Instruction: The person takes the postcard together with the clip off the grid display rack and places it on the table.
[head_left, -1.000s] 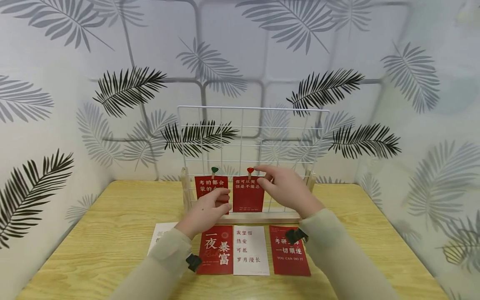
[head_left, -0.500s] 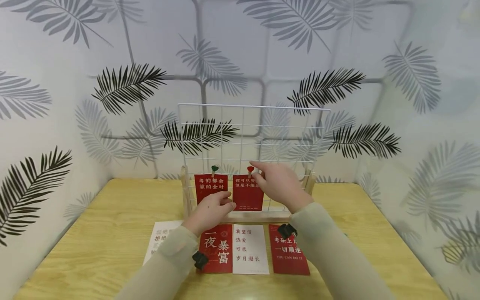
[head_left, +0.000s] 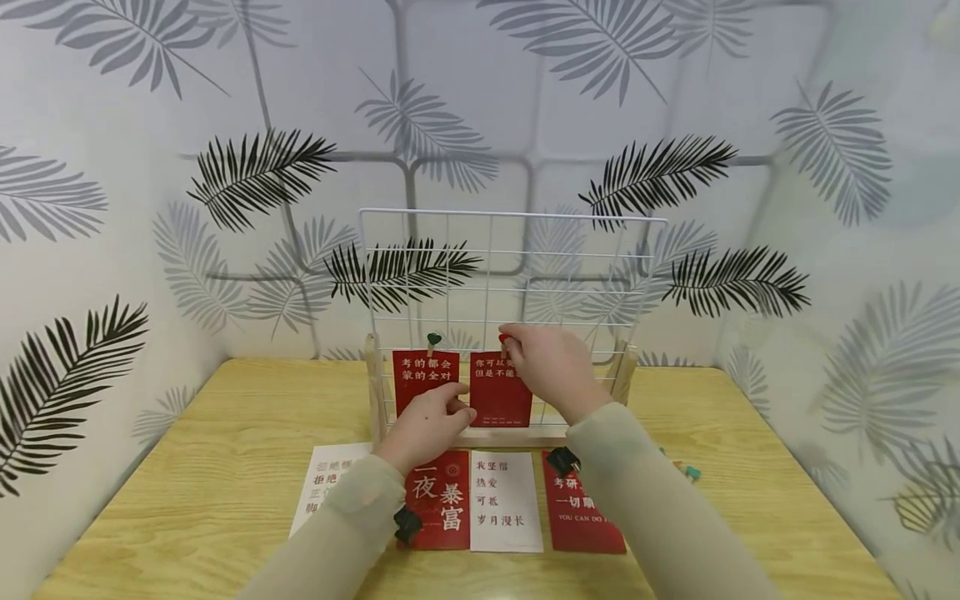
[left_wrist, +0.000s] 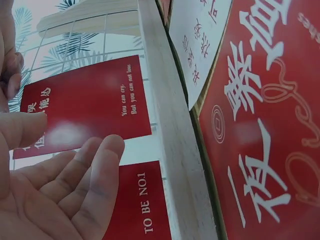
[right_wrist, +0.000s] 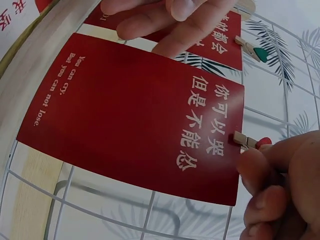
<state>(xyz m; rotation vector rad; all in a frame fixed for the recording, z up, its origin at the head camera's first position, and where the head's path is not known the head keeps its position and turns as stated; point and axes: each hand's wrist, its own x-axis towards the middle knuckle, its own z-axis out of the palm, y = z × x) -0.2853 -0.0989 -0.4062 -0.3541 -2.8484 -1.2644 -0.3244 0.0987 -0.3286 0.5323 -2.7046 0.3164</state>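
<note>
A white wire grid [head_left: 491,287] stands upright in a wooden base [head_left: 517,435]. Two red cards hang from it. My right hand [head_left: 551,362] pinches a small wooden clothespin [right_wrist: 245,140] with a red heart, fixed at the top edge of the right-hand red card [right_wrist: 135,120]. Near the lower left of this card, my left hand [head_left: 427,429] has its fingers loosely extended and grips nothing. It partly covers the other red card [head_left: 420,375], which hangs under a clothespin with a green heart [right_wrist: 260,54].
On the wooden table in front of the base lie a white card [head_left: 318,483], a red card [head_left: 438,529], another white card [head_left: 506,500] and another red card [head_left: 588,529]. Small coloured clothespins [head_left: 692,473] lie beside my right sleeve. A leaf-patterned wall stands behind.
My right hand has shifted left from beside the red heart and now closes on that clothespin. My left hand has moved slightly right and down, uncovering more of the left hanging card's text.
</note>
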